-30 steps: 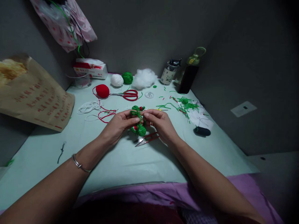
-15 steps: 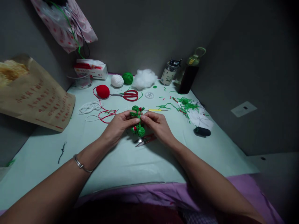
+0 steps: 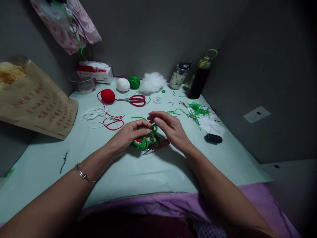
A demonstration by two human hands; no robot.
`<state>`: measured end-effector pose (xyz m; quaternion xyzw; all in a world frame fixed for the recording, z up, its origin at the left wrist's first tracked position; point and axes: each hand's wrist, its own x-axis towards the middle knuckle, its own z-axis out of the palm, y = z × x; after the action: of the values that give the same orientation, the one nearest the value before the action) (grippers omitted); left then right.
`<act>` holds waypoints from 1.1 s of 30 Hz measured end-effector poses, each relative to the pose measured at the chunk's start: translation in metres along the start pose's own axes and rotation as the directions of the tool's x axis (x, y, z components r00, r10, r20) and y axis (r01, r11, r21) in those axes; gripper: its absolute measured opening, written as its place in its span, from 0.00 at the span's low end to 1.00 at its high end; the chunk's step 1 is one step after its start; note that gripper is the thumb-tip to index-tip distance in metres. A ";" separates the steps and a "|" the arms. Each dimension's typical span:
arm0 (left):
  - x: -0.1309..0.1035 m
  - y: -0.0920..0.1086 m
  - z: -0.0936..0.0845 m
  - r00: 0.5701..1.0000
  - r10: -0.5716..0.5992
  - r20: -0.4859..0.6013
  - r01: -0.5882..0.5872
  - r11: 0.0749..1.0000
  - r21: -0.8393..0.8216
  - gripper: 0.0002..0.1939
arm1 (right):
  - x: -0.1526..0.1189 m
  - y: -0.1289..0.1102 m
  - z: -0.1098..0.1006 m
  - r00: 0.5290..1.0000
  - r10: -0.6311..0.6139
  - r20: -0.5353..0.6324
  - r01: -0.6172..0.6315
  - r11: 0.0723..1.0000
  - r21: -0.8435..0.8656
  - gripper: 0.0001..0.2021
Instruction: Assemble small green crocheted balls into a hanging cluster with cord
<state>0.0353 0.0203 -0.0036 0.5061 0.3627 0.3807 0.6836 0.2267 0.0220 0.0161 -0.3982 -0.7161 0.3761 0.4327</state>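
Observation:
My left hand [image 3: 136, 132] is closed on a green crocheted piece [image 3: 142, 143] with red and white bits, its thumb pressing on top. At the right of the piece a green loop [image 3: 154, 128] stands up between my two hands. My right hand [image 3: 169, 127] is curled close beside it, thumb against the fingers. A thin pale tip [image 3: 153, 124] by that thumb looks like the end of a crochet hook; the rest is hidden in the hand. Small scissors [image 3: 155, 149] with red handles lie beneath, partly covered by the piece and my right hand.
Behind are red [image 3: 108, 96], white [image 3: 123, 85] and green yarn balls [image 3: 134, 82], red-handled scissors [image 3: 137, 100] and white stuffing [image 3: 152, 82]. A paper bag [image 3: 47, 102] stands left. On the right are yarn scraps [image 3: 199, 110], a dark roll [image 3: 213, 138] and a bottle [image 3: 200, 79].
The yellow crochet hook no longer shows on the table where it lay. My right hand has shifted slightly up and away from the crocheted piece, which has turned and sits lower in my left hand.

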 end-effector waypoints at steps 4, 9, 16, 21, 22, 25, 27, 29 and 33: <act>0.002 -0.001 0.000 0.999 0.001 -0.042 -0.002 0.999 -0.032 0.13 | 0.000 0.000 0.001 0.994 0.075 0.077 -0.076 0.997 0.014 0.12; 0.003 0.002 -0.001 0.992 -0.016 -0.124 0.010 0.999 -0.051 0.17 | 0.002 0.005 -0.002 0.984 0.140 0.110 -0.155 0.978 0.141 0.13; 0.001 0.002 -0.001 0.999 -0.045 -0.007 0.045 0.999 -0.010 0.16 | 0.003 0.006 0.000 0.976 0.213 0.051 -0.219 0.939 0.264 0.05; 0.001 0.000 0.002 0.996 -0.080 0.039 0.081 0.997 -0.009 0.14 | 0.007 0.009 -0.004 0.927 0.363 -0.091 -0.255 0.792 0.555 0.04; 0.001 -0.001 0.003 0.994 -0.096 0.048 0.097 0.995 -0.015 0.14 | 0.007 0.009 -0.005 0.920 0.386 -0.071 -0.268 0.749 0.606 0.05; 0.000 -0.004 0.004 0.988 -0.122 0.098 0.123 0.992 -0.007 0.11 | 0.005 0.004 -0.003 0.918 0.388 0.083 -0.339 0.657 0.673 0.07; 0.000 -0.006 0.003 0.982 -0.112 0.151 0.111 0.994 0.014 0.10 | 0.004 0.000 -0.001 0.910 0.369 0.191 -0.394 0.620 0.679 0.08; 0.000 -0.007 0.003 0.974 -0.122 0.192 0.115 0.992 0.049 0.10 | 0.003 -0.003 0.001 0.900 0.357 0.252 -0.428 0.606 0.671 0.07; 0.001 -0.006 0.001 0.964 -0.166 0.206 0.148 0.984 0.099 0.10 | 0.004 -0.004 0.002 0.905 0.359 0.227 -0.414 0.623 0.663 0.08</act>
<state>0.0373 0.0193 -0.0097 0.5415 0.3416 0.2535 0.7251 0.2223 0.0233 0.0203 -0.3354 -0.4331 0.7159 0.4330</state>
